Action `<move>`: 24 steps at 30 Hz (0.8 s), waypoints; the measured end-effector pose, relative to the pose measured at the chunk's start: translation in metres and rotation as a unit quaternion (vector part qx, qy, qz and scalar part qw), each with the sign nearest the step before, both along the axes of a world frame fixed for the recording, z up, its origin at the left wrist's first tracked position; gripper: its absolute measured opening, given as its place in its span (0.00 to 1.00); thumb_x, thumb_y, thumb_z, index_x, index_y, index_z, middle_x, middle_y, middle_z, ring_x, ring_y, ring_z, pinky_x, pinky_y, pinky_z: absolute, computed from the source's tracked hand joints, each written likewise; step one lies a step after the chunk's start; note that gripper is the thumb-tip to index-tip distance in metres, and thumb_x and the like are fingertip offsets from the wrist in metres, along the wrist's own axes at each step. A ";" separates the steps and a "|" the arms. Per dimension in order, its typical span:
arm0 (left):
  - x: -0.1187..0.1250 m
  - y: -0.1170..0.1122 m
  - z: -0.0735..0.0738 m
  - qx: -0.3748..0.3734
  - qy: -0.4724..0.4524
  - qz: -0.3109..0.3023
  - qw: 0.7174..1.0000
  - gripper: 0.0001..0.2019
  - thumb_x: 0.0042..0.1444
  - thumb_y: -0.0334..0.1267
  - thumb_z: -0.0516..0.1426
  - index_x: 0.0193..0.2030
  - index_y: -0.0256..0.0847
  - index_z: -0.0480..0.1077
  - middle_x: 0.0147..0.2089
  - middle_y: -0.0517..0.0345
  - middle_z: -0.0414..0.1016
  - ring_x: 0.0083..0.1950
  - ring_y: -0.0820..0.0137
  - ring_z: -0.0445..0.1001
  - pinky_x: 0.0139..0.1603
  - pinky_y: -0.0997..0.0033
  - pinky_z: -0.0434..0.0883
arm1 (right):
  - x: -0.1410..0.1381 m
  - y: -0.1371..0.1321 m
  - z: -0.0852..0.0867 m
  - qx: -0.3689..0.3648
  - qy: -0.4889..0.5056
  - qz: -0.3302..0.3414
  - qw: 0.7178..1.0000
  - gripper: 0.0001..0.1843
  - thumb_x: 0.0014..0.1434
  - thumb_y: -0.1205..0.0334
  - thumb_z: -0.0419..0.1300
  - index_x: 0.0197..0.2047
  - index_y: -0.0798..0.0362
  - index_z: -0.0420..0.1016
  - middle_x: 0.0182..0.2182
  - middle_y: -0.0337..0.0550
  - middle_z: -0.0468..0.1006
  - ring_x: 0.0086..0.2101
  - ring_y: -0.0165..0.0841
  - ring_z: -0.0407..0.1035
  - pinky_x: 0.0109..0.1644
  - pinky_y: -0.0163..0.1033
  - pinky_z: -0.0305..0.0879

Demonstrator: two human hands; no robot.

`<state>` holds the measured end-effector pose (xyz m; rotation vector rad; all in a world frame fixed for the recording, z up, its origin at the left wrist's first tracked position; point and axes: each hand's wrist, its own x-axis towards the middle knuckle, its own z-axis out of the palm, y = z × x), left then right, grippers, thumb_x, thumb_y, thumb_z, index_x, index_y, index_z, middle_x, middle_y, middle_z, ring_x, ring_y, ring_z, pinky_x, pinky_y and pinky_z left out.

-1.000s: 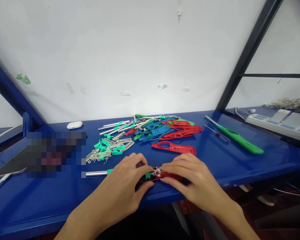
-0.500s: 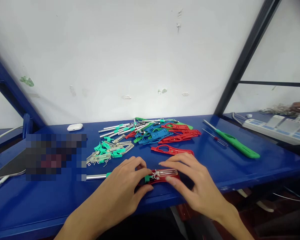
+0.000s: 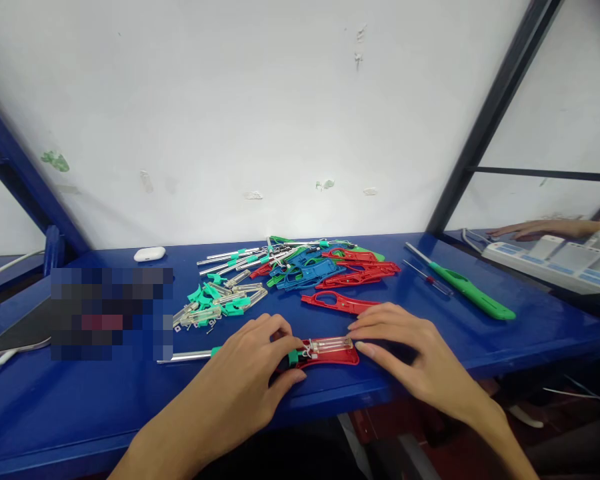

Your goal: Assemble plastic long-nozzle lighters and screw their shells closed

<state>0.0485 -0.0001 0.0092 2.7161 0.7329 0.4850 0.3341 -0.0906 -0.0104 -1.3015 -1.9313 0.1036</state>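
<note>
In front of me on the blue table lies a half-assembled long-barrel lighter in an open red half-shell (image 3: 343, 361). A metal tube (image 3: 185, 357) sticks out to the left. A clear fuel tank (image 3: 330, 344) rests in the shell, with a white wire and green part (image 3: 293, 358) at its left end. My left hand (image 3: 253, 367) is closed around the lighter's middle, thumb on the near side. The fingertips and thumb of my right hand (image 3: 405, 343) close in on the tank's right end. Just beyond lies a loose red half-shell (image 3: 337, 302).
Behind are a heap of red, blue and green shells (image 3: 313, 272), metal tubes (image 3: 230, 257), and clear tanks with green parts (image 3: 220, 303). To the right lie a screwdriver (image 3: 433, 280) and a green lighter (image 3: 470, 290). Another person's hand (image 3: 545, 230) is beyond a power strip (image 3: 545, 263).
My right hand has moved slightly right, its fingertips and thumb drawing together at the tank's end. My left hand keeps its grip. The other person's hand reaches further left.
</note>
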 end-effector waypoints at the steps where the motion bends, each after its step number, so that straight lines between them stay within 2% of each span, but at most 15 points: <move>1: 0.000 0.000 -0.001 0.001 0.001 0.000 1.000 0.11 0.71 0.34 0.60 0.57 0.51 0.76 0.55 0.56 0.73 0.53 0.61 0.75 0.55 0.57 0.73 | -0.001 0.000 -0.001 -0.001 -0.012 0.005 1.000 0.08 0.72 0.58 0.64 0.49 0.42 0.86 0.48 0.39 0.88 0.51 0.40 0.79 0.60 0.49 0.72; 7: 0.002 0.000 0.000 -0.009 0.009 -0.005 1.000 0.10 0.71 0.34 0.60 0.56 0.50 0.76 0.55 0.56 0.72 0.52 0.60 0.75 0.56 0.53 0.73 | -0.004 0.000 -0.001 0.016 -0.069 0.011 0.997 0.12 0.74 0.60 0.61 0.46 0.44 0.88 0.46 0.39 0.89 0.49 0.40 0.79 0.55 0.49 0.76; 13: 0.001 0.002 0.000 -0.013 0.006 -0.001 1.000 0.09 0.70 0.32 0.61 0.54 0.49 0.76 0.54 0.57 0.71 0.51 0.61 0.74 0.55 0.55 0.72 | -0.007 -0.002 0.003 0.031 -0.121 0.020 0.992 0.13 0.74 0.64 0.60 0.49 0.45 0.88 0.47 0.39 0.89 0.45 0.39 0.77 0.52 0.49 0.75; 21: 0.001 0.003 0.000 -0.035 0.003 -0.001 0.999 0.06 0.70 0.30 0.62 0.49 0.46 0.77 0.51 0.57 0.71 0.51 0.62 0.74 0.53 0.58 0.72 | -0.029 -0.014 0.007 0.095 -0.233 -0.022 0.968 0.14 0.74 0.68 0.57 0.50 0.55 0.86 0.45 0.46 0.87 0.40 0.42 0.78 0.47 0.53 0.74; 24: 0.003 0.001 0.002 -0.032 0.013 0.001 0.999 0.08 0.70 0.30 0.60 0.52 0.46 0.76 0.51 0.56 0.70 0.51 0.61 0.74 0.53 0.56 0.72 | -0.031 -0.015 0.008 0.093 -0.237 -0.028 0.967 0.15 0.74 0.67 0.56 0.49 0.55 0.86 0.45 0.47 0.87 0.40 0.42 0.79 0.48 0.53 0.74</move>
